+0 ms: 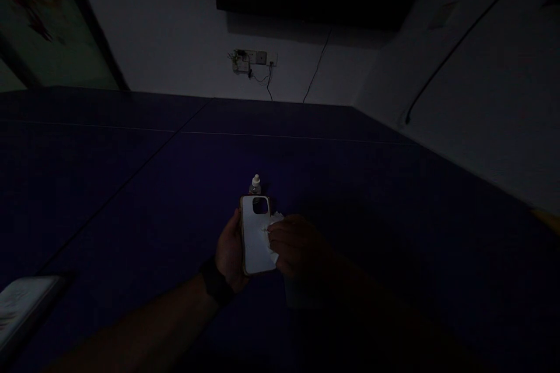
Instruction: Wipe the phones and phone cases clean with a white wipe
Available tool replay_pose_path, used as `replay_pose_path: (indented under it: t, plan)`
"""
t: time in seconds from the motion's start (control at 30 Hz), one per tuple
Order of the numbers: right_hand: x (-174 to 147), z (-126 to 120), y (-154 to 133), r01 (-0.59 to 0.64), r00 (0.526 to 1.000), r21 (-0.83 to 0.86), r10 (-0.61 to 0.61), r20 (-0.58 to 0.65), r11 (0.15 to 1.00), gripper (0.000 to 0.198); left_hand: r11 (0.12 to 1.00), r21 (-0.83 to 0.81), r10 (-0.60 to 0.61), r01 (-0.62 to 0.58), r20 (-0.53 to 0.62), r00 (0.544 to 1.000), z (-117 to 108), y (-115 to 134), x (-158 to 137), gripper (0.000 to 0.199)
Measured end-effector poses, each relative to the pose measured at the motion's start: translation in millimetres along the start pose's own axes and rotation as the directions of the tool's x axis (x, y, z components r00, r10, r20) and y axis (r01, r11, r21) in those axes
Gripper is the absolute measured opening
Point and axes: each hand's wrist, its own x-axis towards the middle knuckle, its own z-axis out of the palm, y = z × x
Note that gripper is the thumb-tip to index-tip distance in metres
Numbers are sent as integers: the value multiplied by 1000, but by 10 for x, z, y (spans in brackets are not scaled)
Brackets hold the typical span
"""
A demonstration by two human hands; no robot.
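l hand (230,253) holds phone case (254,243); r hand (294,243) w/ tissue (274,219)

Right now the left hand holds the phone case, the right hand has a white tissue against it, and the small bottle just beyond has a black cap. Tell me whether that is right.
Not quite: the small bottle has a white cap, not black, as the head view shows. The left hand holds the phone case and the right hand has a white tissue against it.
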Motion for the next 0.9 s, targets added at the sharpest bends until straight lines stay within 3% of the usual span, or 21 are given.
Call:
replay_pose_path:
  t: [0.13,0.27,0.43,0.6,0.73,0.9]
  plan:
    - [-5,61,-21,36,996,45,-32,-79,998,22,996,-79,-34,36,24,999,-27,0,9,52]
    - [15,54,-34,12,999,85,-8,-45,996,34,979,-193,-68,71,24,997,-7,8,12,53]
    - [-15,20,-2,-103,992,19,104,-68,994,26,999,-43,-29,28,-23,999,24,6,6,51]
    - [-5,61,-24,-43,999,108,45,-23,993,33,997,-71,-24,22,-25,999,2,14,10,55]
    - [27,31,-31,-106,990,112,116,-82,988,36,996,-90,-28,20,-95,995,61,36,1,58]
    - [46,-51,-72,-48,977,149,77,-197,988,28,995,-84,-64,55,-109,992,118,42,2,66]
